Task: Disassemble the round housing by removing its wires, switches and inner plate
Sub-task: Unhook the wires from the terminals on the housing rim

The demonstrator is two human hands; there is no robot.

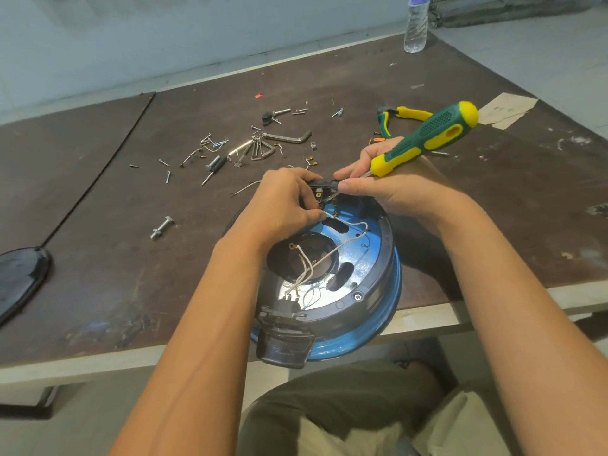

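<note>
At the far left a black oval cover [19, 278] lies on the brown table [98, 199]. Further right are a bolt with nut [162, 227], scattered loose screws [210, 149] and a set of hex keys [289, 137]. The left hand [283, 205] has its fingers curled, pinching a white wire [329, 255] where it meets a small black switch [324, 190] at the far rim of the round housing [385, 245]. The housing, blue and grey, sits at the near edge of the table and overhangs it toward the person's lap. Its shiny inner plate [358, 263] is in place, with wires crossing it. The right hand [391, 189] is clamped on a green and yellow screwdriver [434, 136]; its thumb and forefinger also touch the switch, and the handle points up and to the right. Whether the tip is seated cannot be told. Behind it lie yellow-handled pliers [394, 118]. A water bottle [416, 26] stands at the far right corner.
</note>
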